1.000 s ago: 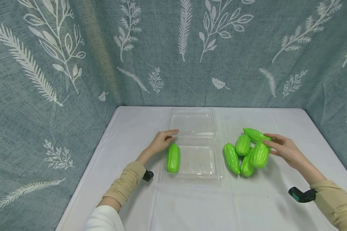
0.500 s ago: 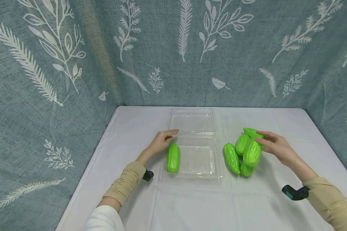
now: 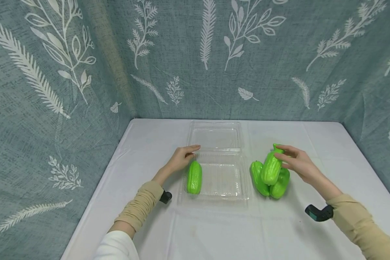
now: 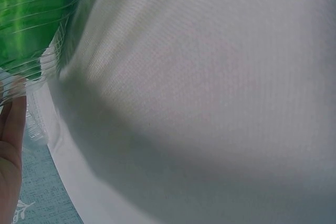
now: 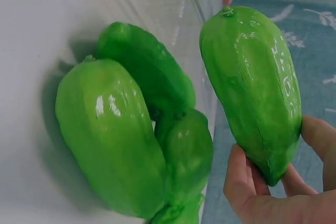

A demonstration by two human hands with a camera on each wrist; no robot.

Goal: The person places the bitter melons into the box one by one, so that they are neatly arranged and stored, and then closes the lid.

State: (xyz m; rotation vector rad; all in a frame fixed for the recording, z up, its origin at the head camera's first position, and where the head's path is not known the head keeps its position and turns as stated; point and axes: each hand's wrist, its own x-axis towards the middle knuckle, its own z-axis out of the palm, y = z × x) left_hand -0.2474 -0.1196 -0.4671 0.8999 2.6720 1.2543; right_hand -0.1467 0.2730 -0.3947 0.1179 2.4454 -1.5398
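My right hand [image 3: 299,164] holds a glossy green bitter melon [image 3: 271,169] by its pointed end, raised above the others; the right wrist view shows fingers and thumb around that tip [image 5: 252,82]. Beneath it lie several more bitter melons in a cluster, including one at the left [image 3: 257,178] and one at the right [image 3: 280,184]. My left hand [image 3: 179,159] pinches the upper left edge of a clear plastic clamshell container [image 3: 222,177]. One bitter melon [image 3: 194,177] lies lengthwise along the container's left side. Part of the cluster is hidden behind the held melon.
The container's lid [image 3: 216,136] is folded back flat toward the rear of the white-covered table [image 3: 221,231]. A blue-green curtain [image 3: 188,86] with white leaf prints hangs behind and along the sides.
My right hand has carried the bitter melon leftward over the cluster. The left hand stays at the container, and the melon inside it has not moved.
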